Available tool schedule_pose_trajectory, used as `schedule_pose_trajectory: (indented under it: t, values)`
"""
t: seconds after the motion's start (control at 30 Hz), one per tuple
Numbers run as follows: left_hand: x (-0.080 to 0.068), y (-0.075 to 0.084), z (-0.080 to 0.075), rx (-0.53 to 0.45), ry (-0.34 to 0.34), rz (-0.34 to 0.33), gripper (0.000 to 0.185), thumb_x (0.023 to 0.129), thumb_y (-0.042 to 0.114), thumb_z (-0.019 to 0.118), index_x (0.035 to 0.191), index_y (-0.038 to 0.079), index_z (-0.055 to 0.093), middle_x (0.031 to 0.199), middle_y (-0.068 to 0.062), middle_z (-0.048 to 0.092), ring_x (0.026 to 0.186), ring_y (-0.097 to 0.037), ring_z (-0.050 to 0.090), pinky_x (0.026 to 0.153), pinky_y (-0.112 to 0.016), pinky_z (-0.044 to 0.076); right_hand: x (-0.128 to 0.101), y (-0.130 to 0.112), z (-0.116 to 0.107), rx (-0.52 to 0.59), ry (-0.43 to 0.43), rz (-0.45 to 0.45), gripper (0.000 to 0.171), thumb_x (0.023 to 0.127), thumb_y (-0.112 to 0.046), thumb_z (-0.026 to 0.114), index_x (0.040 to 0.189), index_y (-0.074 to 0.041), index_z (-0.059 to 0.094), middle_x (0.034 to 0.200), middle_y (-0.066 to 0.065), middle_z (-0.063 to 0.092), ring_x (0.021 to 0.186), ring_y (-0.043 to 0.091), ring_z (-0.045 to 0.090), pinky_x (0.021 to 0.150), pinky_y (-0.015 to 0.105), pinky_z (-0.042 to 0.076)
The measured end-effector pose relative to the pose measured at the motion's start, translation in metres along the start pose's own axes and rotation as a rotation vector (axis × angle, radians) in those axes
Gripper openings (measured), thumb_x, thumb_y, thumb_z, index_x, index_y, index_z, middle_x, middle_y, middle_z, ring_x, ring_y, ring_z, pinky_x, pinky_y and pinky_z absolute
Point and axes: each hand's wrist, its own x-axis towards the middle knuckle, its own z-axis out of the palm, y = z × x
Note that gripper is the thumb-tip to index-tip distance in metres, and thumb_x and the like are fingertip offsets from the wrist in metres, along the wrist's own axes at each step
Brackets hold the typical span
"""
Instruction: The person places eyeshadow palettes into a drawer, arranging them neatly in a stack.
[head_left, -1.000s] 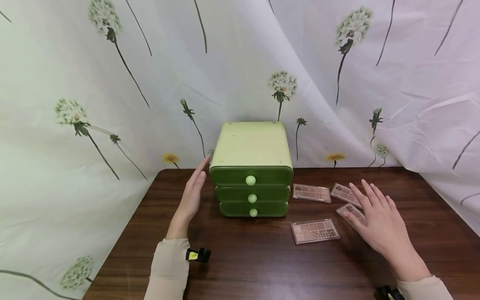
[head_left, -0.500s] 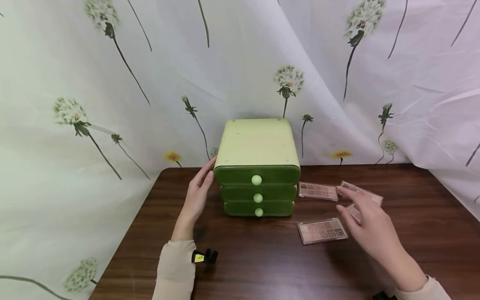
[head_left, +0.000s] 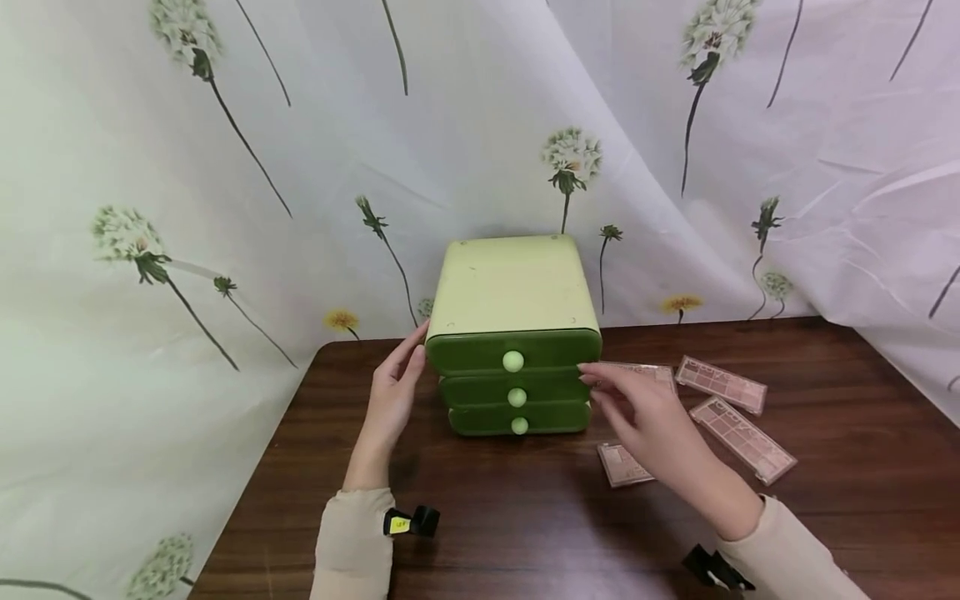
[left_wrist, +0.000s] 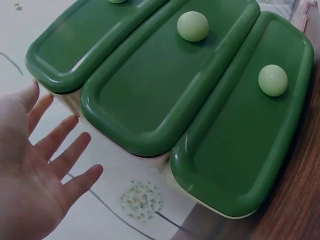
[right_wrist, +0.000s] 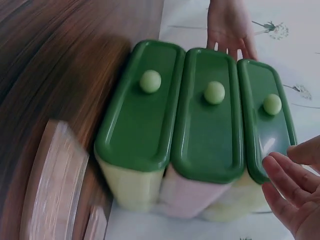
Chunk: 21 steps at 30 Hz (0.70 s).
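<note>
A small cabinet (head_left: 513,287) with a pale green top and three dark green drawers, each with a round knob, stands at the back of the table. My left hand (head_left: 408,360) is open, its fingers straight beside the top drawer's left end (left_wrist: 55,75); I cannot tell whether they touch it. My right hand (head_left: 600,385) is open and holds nothing, with its fingertips (right_wrist: 280,182) close to the right end of the drawers (right_wrist: 265,125). All three drawers are closed.
Several pink eyeshadow palettes lie right of the cabinet: one (head_left: 722,385) at the back, one (head_left: 744,439) nearer, one (head_left: 621,465) partly under my right hand. A dandelion-print cloth (head_left: 225,208) hangs behind and to the left. The wooden table (head_left: 525,517) stretches to the front.
My right hand has moved left, from over the palettes to the right end of the drawers. My left hand has closed in on the cabinet's left side.
</note>
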Motion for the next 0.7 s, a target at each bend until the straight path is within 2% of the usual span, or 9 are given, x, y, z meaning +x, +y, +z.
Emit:
schedule_pose_trajectory:
  t: [0.1,0.23,0.3,0.43,0.57,0.7]
  values:
    - [-0.001,0.001,0.000,-0.009,0.008,-0.005,0.042,0.107,0.029,0.047,0.148,0.022,0.049,0.149,0.007,0.046,0.139,-0.010,0.037,0.111,-0.041,0.032,0.007,-0.006,0.010,0.061,-0.031,0.051,0.043,0.087,0.004,0.072,0.128,-0.006,0.063,0.106,0.004,0.072,0.094,0.014,0.068,0.072,0.028,0.053]
    - [0.001,0.001,0.003,-0.018,0.015,-0.004,0.042,0.106,0.030,0.048,0.148,0.022,0.049,0.149,0.008,0.047,0.139,-0.009,0.037,0.111,-0.040,0.032,0.015,-0.015,0.025,0.122,-0.026,0.098,0.039,0.090,-0.002,0.072,0.128,-0.008,0.063,0.104,0.002,0.072,0.087,0.009,0.066,0.060,0.026,0.047]
    - [0.002,0.001,0.003,-0.018,0.015,-0.001,0.042,0.106,0.029,0.049,0.147,0.023,0.050,0.148,0.008,0.047,0.138,-0.009,0.038,0.111,-0.040,0.032,0.019,-0.018,0.032,0.147,-0.008,0.117,0.040,0.090,-0.003,0.072,0.129,-0.009,0.062,0.103,0.001,0.072,0.086,0.010,0.066,0.062,0.028,0.049]
    - [0.001,0.002,0.002,-0.013,0.016,-0.009,0.042,0.106,0.029,0.049,0.147,0.023,0.050,0.148,0.009,0.048,0.137,-0.009,0.038,0.111,-0.040,0.032,0.026,-0.024,0.044,0.222,0.015,0.155,0.041,0.091,-0.004,0.072,0.130,-0.009,0.059,0.103,0.001,0.072,0.091,0.013,0.068,0.074,0.038,0.054]
    - [-0.001,0.003,0.001,-0.010,0.012,-0.016,0.042,0.106,0.029,0.049,0.148,0.024,0.050,0.148,0.009,0.047,0.139,-0.009,0.037,0.113,-0.041,0.030,0.030,-0.026,0.059,0.294,0.058,0.162,0.040,0.091,-0.004,0.072,0.128,-0.009,0.059,0.100,0.001,0.073,0.090,0.012,0.068,0.073,0.033,0.055]
    - [-0.001,0.003,0.002,-0.006,0.020,-0.019,0.042,0.106,0.030,0.050,0.148,0.023,0.050,0.149,0.008,0.047,0.139,-0.010,0.036,0.113,-0.043,0.029,0.034,-0.027,0.071,0.293,0.110,0.183,0.035,0.090,-0.006,0.074,0.122,-0.011,0.062,0.094,0.000,0.073,0.082,0.009,0.068,0.070,0.029,0.054]
